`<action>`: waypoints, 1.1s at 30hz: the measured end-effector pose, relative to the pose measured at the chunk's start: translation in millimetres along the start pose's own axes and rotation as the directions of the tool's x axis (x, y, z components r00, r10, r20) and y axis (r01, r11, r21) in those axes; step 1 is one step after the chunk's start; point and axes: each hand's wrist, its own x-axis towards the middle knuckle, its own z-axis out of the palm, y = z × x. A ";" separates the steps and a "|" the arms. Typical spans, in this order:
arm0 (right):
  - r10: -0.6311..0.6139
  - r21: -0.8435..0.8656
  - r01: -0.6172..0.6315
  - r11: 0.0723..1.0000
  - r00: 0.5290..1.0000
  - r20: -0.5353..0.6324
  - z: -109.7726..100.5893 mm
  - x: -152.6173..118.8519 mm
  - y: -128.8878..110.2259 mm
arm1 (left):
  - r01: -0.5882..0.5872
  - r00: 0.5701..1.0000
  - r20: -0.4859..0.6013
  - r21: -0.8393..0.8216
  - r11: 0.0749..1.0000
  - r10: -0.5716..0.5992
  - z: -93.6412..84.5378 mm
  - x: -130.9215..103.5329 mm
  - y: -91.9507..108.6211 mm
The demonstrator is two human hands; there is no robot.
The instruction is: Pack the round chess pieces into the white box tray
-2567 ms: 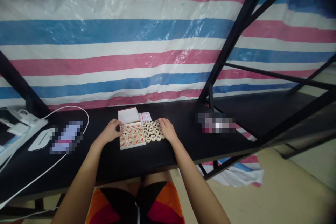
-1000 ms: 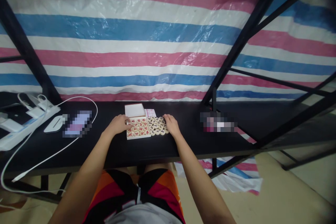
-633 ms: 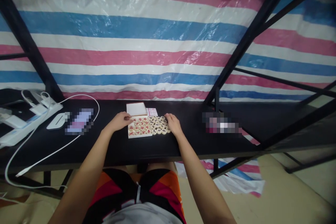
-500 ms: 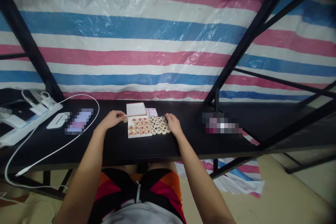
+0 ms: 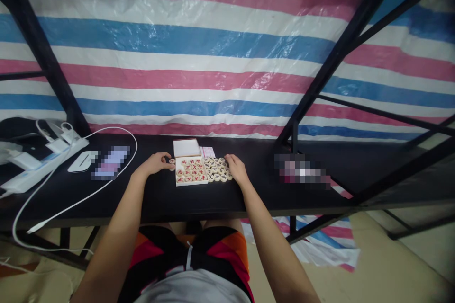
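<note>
Just left of a small open white box [image 5: 191, 183], my left hand [image 5: 156, 163] has its thumb and fingers curled at a pale round Chinese chess piece [image 5: 172, 161]. A second piece seems to lie below it, partly hidden by the thumb. Rows of Chinese chess pieces with red characters [image 5: 192, 173] fill most of the box, with a bare patch at its upper left. Against the box's right side lie several black-character pieces [image 5: 217, 170], flat on the table. Over their right edge rests my right hand [image 5: 236, 169], fingers loosely extended, apparently holding nothing.
The black table [image 5: 159, 201] carries a white power strip [image 5: 35, 165], a cable [image 5: 71, 203], a white flat object [image 5: 82, 161] and a blurred phone-like item [image 5: 111, 163] at left. A printed paper [image 5: 207, 152] lies behind the pieces. Black metal posts [image 5: 316, 80] frame a striped sheet [image 5: 192, 42].
The view has shifted slightly, moving the table things a little right. My left fingers have opened a little around the piece beside the box. My right hand stays by the black-character pieces.
</note>
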 end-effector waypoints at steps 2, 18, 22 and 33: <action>0.000 -0.001 0.000 1.000 1.000 0.000 -0.1 -0.2 -0.2 | -0.007 1.000 0.014 0.009 1.000 0.007 0.1 -1.0 2.3; -0.008 0.016 0.008 1.000 1.000 0.011 -1.3 0.7 1.0 | 0.014 0.984 0.180 -0.117 0.993 0.007 -5.0 -7.1 1.0; -0.007 0.012 0.007 1.000 1.000 0.013 -1.2 0.9 1.8 | 0.009 0.988 0.154 -0.077 0.997 0.003 -2.3 -4.9 1.0; -0.010 -0.004 0.011 1.000 1.000 0.016 -1.6 0.3 0.4 | -0.080 0.996 0.024 -0.024 0.996 0.081 1.4 -6.6 18.4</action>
